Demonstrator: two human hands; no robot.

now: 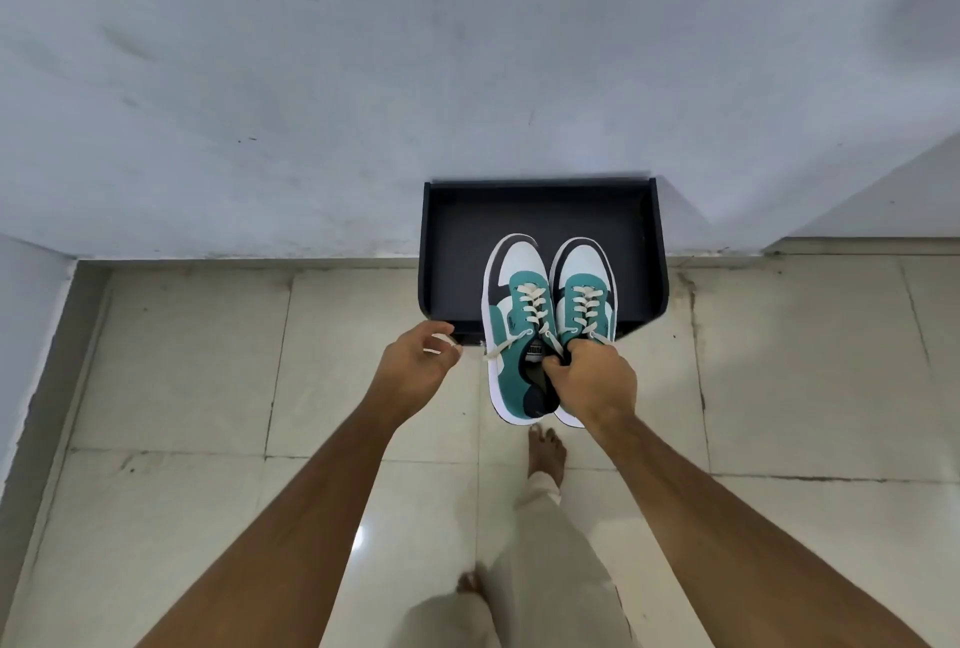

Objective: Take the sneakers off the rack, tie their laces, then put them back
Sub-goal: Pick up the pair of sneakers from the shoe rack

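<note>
Right hand [592, 380] clamped on the pair of teal, white and black sneakers [545, 325], fingers hooked into the collars where the two shoes meet, holding them side by side, toes toward the wall [363, 76]. Held above the front edge of the black rack [441, 242], heels out over the tiled floor [208, 361]. Laces [532, 307] loose, one end trailing left. Left hand [415, 361] just beside, fingers curled, possibly pinching that lace end; hard to tell.
</note>
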